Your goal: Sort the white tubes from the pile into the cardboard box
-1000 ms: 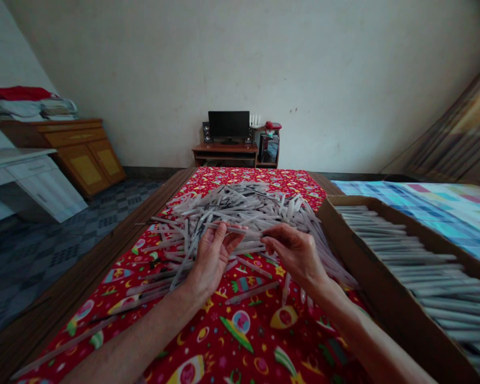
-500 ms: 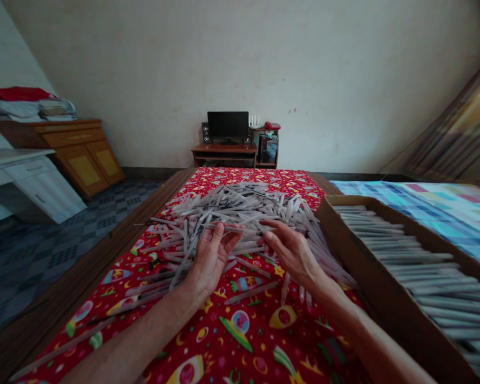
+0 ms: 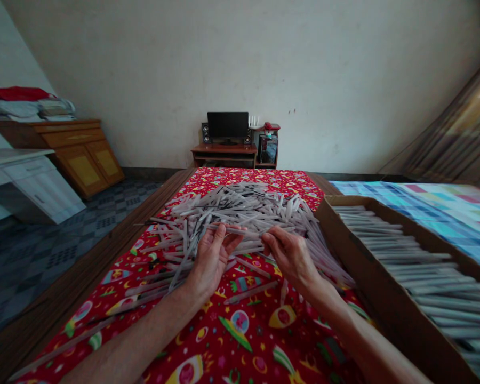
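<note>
Between my hands lies a slim, whitish translucent plastic tube (image 3: 244, 233), held roughly level. My left hand (image 3: 214, 256) is closed on its left part, thumb on top and fingers beneath. At the tube's right end, my right hand (image 3: 290, 253) pinches with thumb and fingertips, which hide that tip. Beneath and beyond both hands spreads a loose pile of similar tubes (image 3: 240, 200), some with dark parts. A few single tubes (image 3: 250, 293) lie nearer me on the red patterned cloth (image 3: 240, 354).
To the right stands an open cardboard box (image 3: 370, 277) with many tubes (image 3: 424, 266) laid side by side. Beyond it is a surface with a checked cloth (image 3: 376, 197). A desk with a monitor (image 3: 228, 126) stands at the wall; a wooden cabinet (image 3: 84, 157) is at left.
My right hand has turned and its fingers have closed over the tube's right end, where a dark tip showed before. My left hand has hardly moved.
</note>
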Motion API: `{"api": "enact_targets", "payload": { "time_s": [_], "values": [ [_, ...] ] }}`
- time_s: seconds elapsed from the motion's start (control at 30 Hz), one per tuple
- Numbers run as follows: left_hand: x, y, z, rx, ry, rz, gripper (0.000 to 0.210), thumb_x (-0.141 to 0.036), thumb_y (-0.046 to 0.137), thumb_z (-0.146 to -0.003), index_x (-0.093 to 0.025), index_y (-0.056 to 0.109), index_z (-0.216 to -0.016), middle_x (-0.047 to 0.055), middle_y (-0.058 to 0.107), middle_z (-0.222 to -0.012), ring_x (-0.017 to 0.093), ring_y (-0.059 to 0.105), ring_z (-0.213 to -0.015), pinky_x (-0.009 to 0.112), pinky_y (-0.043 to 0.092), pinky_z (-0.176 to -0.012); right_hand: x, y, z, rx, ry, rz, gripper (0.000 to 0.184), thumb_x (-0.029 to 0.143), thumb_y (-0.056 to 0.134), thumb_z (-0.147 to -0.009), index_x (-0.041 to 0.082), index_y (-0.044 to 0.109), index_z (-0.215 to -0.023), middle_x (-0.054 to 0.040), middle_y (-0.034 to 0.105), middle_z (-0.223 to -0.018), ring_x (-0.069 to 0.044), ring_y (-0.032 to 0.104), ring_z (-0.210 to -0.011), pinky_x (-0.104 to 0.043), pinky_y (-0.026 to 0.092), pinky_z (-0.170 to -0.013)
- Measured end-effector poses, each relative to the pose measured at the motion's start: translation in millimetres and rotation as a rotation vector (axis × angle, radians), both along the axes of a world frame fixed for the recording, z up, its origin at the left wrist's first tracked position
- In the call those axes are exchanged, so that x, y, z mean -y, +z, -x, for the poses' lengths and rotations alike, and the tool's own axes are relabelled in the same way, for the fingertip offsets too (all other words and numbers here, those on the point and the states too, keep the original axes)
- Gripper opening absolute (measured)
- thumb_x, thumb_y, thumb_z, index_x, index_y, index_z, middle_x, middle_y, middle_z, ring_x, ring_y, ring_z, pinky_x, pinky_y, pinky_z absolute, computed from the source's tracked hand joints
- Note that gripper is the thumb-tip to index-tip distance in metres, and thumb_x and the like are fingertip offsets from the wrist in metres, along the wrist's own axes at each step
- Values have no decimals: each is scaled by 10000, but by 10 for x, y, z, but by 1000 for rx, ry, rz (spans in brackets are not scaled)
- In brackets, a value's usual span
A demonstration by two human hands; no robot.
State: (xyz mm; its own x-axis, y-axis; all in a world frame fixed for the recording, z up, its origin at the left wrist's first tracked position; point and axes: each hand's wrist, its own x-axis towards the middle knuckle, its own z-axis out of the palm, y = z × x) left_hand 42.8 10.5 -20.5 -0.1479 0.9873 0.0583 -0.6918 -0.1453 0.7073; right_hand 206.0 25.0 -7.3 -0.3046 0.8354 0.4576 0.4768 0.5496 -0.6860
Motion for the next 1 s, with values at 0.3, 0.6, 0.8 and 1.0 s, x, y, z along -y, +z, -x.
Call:
{"api": "enact_targets", "payload": {
  "time_s": [0.3,0.6,0.8,1.0],
  "values": [
    [-14,-13,23,-21,22,-21,159,-261,660,-744,-150,561,-801,34,707,-809,165,671,-837,268,518,-800,-19,-16,6,-197,83,280,371,474,381,-878,151,535,-780,13,515,-568,-76,391,-467,-188,289,-438],
    [-12,-31,13,-24,6,-12,180,-274,677,-727,-152,571,-809,32,705,-805,174,673,-826,304,514,-819,-8,-2,7,-26,-46,61,433,366,341,-905,160,462,-544,8,482,-485,-76,420,-458,-200,317,-492],
    [-35,-36,33,-25,20,-33,178,-283,672,-733,-153,570,-801,32,704,-815,165,666,-849,297,505,-841,-37,-26,1,-100,60,175,252,381,456,-861,148,550,-848,19,559,-556,-78,429,-453,-184,314,-451],
    [-27,-20,18,-17,7,-11,188,-274,682,-721,-149,566,-801,33,706,-799,178,673,-828,296,519,-806,-7,15,7,-53,24,62,253,285,445,-865,153,545,-675,10,551,-549,-74,449,-473,-179,332,-489]
  ]
}}
